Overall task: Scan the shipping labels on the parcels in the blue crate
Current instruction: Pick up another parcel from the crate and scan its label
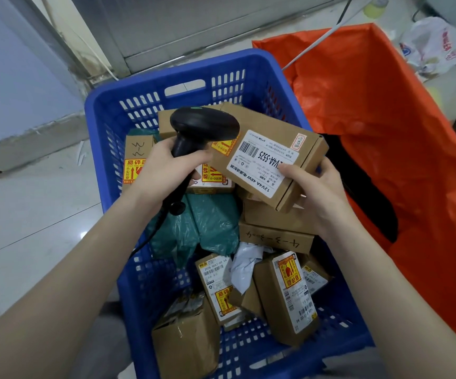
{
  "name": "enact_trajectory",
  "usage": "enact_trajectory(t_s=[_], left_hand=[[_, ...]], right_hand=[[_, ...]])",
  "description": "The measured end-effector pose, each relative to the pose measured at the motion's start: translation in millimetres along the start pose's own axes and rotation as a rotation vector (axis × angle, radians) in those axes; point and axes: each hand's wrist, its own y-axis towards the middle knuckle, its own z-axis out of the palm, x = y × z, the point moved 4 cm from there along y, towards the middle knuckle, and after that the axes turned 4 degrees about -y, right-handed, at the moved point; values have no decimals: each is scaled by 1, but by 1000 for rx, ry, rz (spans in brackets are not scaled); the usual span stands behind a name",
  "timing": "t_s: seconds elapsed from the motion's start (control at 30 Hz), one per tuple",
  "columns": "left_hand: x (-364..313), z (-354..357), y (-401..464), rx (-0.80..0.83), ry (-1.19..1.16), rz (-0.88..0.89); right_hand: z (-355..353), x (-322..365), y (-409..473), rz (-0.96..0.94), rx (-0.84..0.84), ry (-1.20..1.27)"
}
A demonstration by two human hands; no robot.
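Scanning step in hand: left hand (164, 165) grips the black corded handheld scanner (202, 127); right hand (317, 192) holds a brown cardboard parcel (273, 157) above the blue slotted plastic crate (145, 105), white label up. Next move likely calls for aiming at the barcode (249, 149).

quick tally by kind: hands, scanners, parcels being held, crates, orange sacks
hands: 2, left hand and right hand
black scanner: 1, in the left grip
held box: 1, in the right grip
blue crate: 1
orange sack: 1
total: 6
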Motion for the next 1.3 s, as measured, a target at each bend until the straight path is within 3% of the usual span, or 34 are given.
enact_trajectory(t_s=[0.47, 1.3], left_hand=[[1, 4, -1, 46, 42, -15], [4, 4, 1, 80, 82, 3]], right_hand=[[-4, 9, -3, -189, -87, 41], [-2, 12, -4, -222, -73, 47]])
